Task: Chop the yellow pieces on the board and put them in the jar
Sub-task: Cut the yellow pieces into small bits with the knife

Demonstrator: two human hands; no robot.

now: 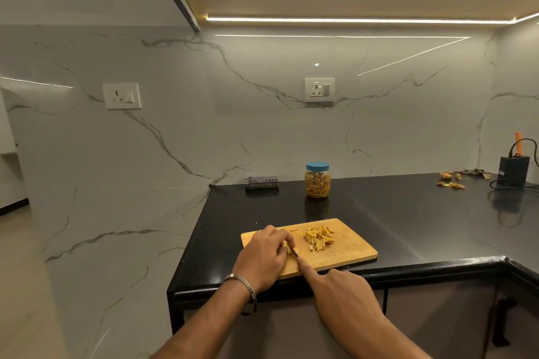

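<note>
Left to right: folded checked cloth [261, 182] sits at the back of the black counter [408, 213], well clear of the work.

Left hand [267, 256] is curled over an uncut yellow piece [287, 247] at the left end of the wooden cutting board [350, 251], pinning it down.

Right hand [344, 297] is closed round a knife handle, which is hidden, with the index finger stretched along the spine. Only a sliver of the knife [295, 252] blade shows, right against the left fingertips. The hands are close together, nearly touching at the blade.

Pile of chopped yellow sticks [318, 238] lies mid-board, with one stray bit just left of it. The jar [317, 181] stands behind the board, blue lid on, already part-filled with similar sticks.

Further right: some peel scraps [450, 184], then a black box [513, 169] with a cable.

Judgement: chopping isn't done and nothing on the board is in the jar yet.

For a clean cut:
- tuck the left fingertips back and let the knuckles guide the blade
- make short, straight downward strokes
- keep the sticks the same width as the pile
- walk the left hand back after each cut

The board overhangs the counter's front edge a little, so push it back before pressing hard. The lid has to come off before loading.
</note>
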